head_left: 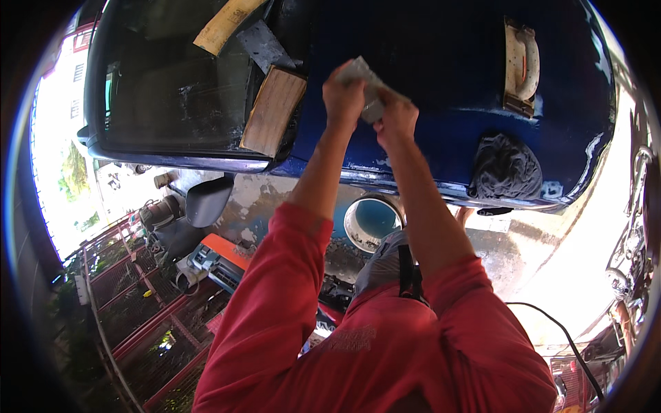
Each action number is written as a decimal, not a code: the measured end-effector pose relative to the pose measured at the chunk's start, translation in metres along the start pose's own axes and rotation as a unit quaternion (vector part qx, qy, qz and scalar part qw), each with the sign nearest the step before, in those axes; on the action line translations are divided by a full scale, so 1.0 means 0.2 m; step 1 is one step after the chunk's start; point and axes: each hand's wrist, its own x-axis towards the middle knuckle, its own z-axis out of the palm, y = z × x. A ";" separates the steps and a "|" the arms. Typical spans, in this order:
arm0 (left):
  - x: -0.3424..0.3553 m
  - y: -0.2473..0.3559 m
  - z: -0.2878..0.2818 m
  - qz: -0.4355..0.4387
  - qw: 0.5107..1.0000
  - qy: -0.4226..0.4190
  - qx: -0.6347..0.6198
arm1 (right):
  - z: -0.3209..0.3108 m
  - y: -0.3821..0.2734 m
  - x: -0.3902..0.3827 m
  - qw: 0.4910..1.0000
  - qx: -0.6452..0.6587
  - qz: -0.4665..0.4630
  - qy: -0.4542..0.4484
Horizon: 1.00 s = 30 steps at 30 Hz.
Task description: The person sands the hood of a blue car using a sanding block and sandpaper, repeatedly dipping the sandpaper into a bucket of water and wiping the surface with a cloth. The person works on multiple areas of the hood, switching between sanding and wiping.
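Note:
Both my hands are raised over the dark blue car hood [427, 62]. Between them is a small grey sheet [372, 103] that looks like sandpaper. My left hand [342, 100] grips its left side with the fingers closed. On the right side, my right hand [398, 120] pinches it. A hand sander [527, 65] with a pale curved handle lies on the hood to the right. Nearer to me, a crumpled dark cloth [508, 167] rests by the hood's edge.
A wooden block [274, 110], a grey sheet piece [264, 45] and a yellowish strip [226, 26] lie by the windshield [172, 89]. Below the car's side stand a bucket [372, 224] and an orange-topped case [224, 258]. A side mirror [208, 201] juts out at left.

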 end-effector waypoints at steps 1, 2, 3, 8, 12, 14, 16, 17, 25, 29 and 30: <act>0.01 0.03 0.01 -0.029 0.999 -0.028 0.004 | 0.02 -0.03 0.00 0.998 0.050 -0.034 -0.025; 0.02 0.03 0.01 -0.067 0.997 -0.020 0.020 | 0.04 -0.08 0.00 0.999 0.046 0.011 -0.009; 0.02 0.03 0.01 -0.043 0.999 -0.030 0.000 | 0.05 -0.10 -0.04 0.997 0.066 -0.024 -0.022; -0.04 -0.01 -0.03 -0.021 0.998 0.061 0.007 | 0.06 -0.08 -0.15 0.998 -0.004 0.055 0.010; -0.04 0.01 -0.03 -0.033 0.999 0.039 -0.016 | 0.03 0.00 -0.01 0.999 -0.031 0.011 -0.019; -0.03 0.02 -0.01 -0.074 0.996 0.044 0.009 | 0.02 0.00 0.01 0.998 -0.028 0.046 -0.011; -0.01 0.03 0.00 -0.044 0.997 0.061 0.012 | 0.03 -0.05 -0.02 0.996 -0.035 0.088 0.005; 0.00 0.04 0.02 -0.016 0.999 0.051 0.005 | 0.04 -0.09 -0.03 0.998 -0.034 0.050 0.005; 0.11 0.07 0.04 -0.140 0.990 0.021 0.019 | 0.17 -0.25 -0.01 0.997 -0.055 0.061 0.004; 0.14 0.07 0.10 -0.088 0.994 0.062 -0.023 | 0.10 -0.19 -0.03 0.990 -0.053 0.124 0.048; 0.16 0.08 0.14 -0.055 0.997 0.045 -0.020 | 0.09 -0.22 -0.01 0.996 -0.026 0.083 0.030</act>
